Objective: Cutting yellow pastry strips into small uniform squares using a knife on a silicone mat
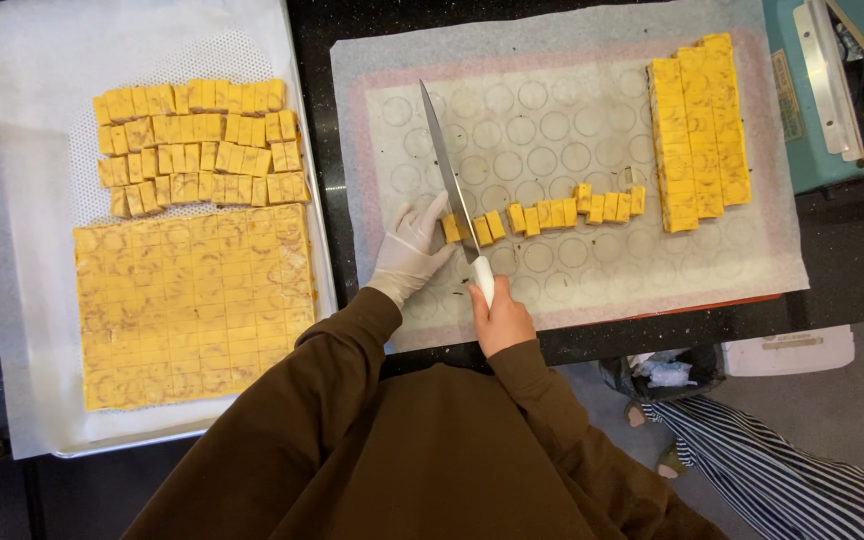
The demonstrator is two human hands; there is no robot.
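Running away from the person and leaning a little to their left, the knife lies with its long axis almost straight up the mat, tip far, white handle near. The right hand, bare, is closed round that handle. Its blade crosses the near end of a row of yellow pieces, which stretches sideways across the mat, at right angles to the blade. The left hand, in a white glove, has its fingers bunched and pressing on the end piece, just left of the blade.

Underneath is a pale mat printed with circles, laid on white paper over a black bench. At the mat's far right corner stand long yellow strips, packed side by side, well apart from the knife.

To the left sits a tray lined with paper. It carries a big yellow slab scored into squares, and beyond that, rows of cut cubes set close together.

A teal machine stands at the right edge of the bench. Below the bench's near edge, a white box and a striped cloth show by the floor. Brown sleeves fill the foreground; nothing blocks the blade's path.
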